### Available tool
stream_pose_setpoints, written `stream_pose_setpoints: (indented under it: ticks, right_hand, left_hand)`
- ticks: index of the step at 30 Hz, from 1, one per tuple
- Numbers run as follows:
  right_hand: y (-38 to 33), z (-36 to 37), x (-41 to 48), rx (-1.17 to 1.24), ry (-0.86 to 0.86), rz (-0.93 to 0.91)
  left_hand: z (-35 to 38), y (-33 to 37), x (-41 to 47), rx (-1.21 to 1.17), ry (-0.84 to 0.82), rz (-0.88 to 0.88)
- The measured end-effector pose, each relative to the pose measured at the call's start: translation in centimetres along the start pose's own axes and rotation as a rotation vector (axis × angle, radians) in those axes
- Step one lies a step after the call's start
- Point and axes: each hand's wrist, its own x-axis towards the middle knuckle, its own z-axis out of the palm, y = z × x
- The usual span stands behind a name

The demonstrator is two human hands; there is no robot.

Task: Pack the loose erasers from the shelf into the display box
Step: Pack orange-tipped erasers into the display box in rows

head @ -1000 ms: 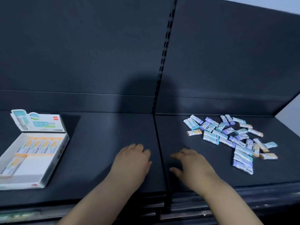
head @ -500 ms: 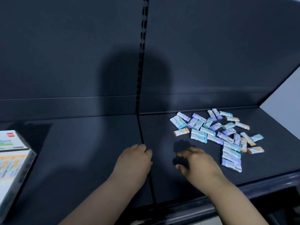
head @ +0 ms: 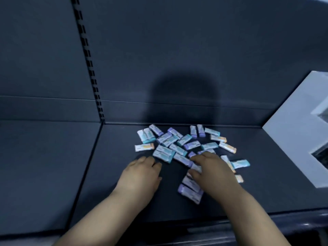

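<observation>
Erasers: a loose heap of small wrapped bars with teal, purple and orange ends is lying on the right section of the shelf, toward its far side.
Right hand: is resting palm down on the near right part of the heap, with the fingers spread fairly wide and lying flat over several bars.
Left hand: is lying palm down on bare shelf at the heap's near left, fingers relaxed and holding nothing, fingertips just beside two teal bars.
Purple pair: is sitting nearest, just left of the right wrist.
Slotted upright: is dividing the dark back panel, far left of the heap.
Shadow: is falling on the panel behind the heap.
</observation>
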Motion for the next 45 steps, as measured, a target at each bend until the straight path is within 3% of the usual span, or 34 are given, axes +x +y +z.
stream_pose_setpoints:
  ticks: [5,13,25,34,40,45]
  right_hand:
    - [6.7,-1.3,-0.6,-0.013,-0.009,0.041]
    - [11.5,-2.1,-1.6,-0.029,-0.192,0.057]
    - [13.6,-2.1,-2.8,0.050,-0.205,-0.001]
    - [11.4,-2.5,-2.7,0.262,-0.151,-0.229]
    - [9.6,-2.2,-1.9,0.468,-0.054,-0.209]
    - [10.3,-0.9,-1.2,0.173,-0.059,-0.114]
  left_hand:
    - [1.9,4.9,1.5,-0.014,0.055,-0.007]
    - [2.3,8.9,2.2,-0.024,0.099,0.015]
    - [2.2,11.8,3.8,-0.020,0.045,0.052]
    - [1.1,13.3,4.0,-0.295,0.050,0.048]
    - [0.7,12.1,3.6,-0.471,0.063,-0.184]
    - [0.6,9.2,2.1,-0.489,0.014,-0.427]
